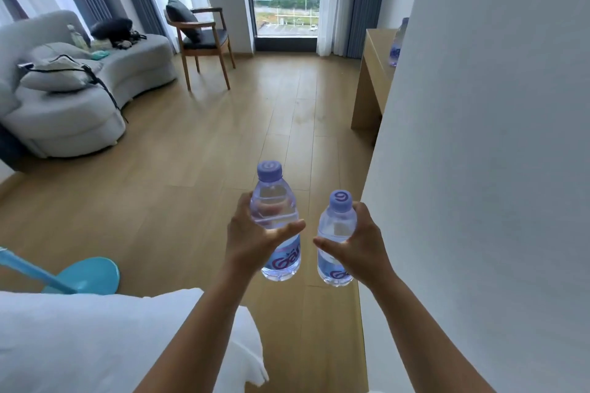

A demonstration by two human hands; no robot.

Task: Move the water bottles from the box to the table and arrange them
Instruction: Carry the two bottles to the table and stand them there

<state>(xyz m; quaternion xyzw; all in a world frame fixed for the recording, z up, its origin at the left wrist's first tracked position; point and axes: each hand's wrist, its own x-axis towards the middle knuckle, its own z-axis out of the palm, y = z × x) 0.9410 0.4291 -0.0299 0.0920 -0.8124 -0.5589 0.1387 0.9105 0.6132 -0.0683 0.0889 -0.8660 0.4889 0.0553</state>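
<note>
Head view: left hand (pixel 252 242) grips one upright clear plastic water bottle with purple cap (pixel 275 201); right hand (pixel 357 246) grips another (pixel 336 226) beside it, apart, above the wooden floor (pixel 191 169)

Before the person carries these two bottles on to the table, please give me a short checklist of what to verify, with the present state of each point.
1. Left hand grips its bottle firmly: ok, fingers wrap the body.
2. Right hand grips its bottle: ok.
3. Both caps on: ok, purple caps show.
4. Bottles upright: ok, only slightly tilted.
5. Wooden floor ahead free of obstacles: ok.
6. Free space on the table: cannot tell; the wall hides most of it, and one bottle already stands there.
</note>
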